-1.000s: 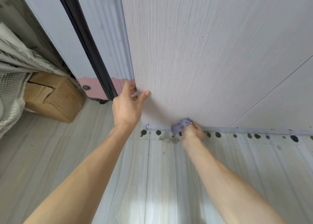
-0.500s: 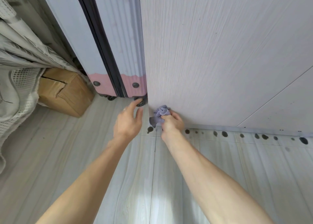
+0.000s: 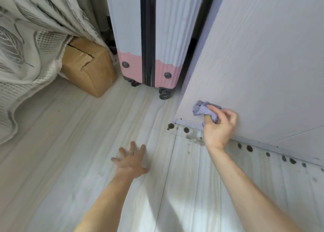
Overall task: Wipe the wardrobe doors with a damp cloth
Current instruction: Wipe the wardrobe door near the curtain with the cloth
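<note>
Pale wood-look floor (image 3: 70,144) w/ dark spots (image 3: 186,130) along the base of the door (image 3: 263,56). The right grip (image 3: 219,126) holds a crumpled purple cloth (image 3: 201,109), fingers curled round it, and presses it on the door near the bottom-left corner. The left grip (image 3: 130,163) is wide, fingers spread, flat on the floor. Behind: suitcase (image 3: 129,29), box (image 3: 87,68), curtain (image 3: 26,47).

Top centre: suitcase (image 3: 133,38), upright, pale with pink base and dark middle band; wheel (image 3: 164,95) at its lower right corner, on floor. Left of it, near: box (image 3: 87,68), brown cardboard, top flaps slightly parted, left side overlapped by curtain. Upper left: curtain (image 3: 31,47), white lace with grey leaf pattern, draped down to floor. Floor (image 3: 87,144): pale wood-grain boards. Centre right to lower right: row of dark spots (image 3: 186,130) on floor.
</note>
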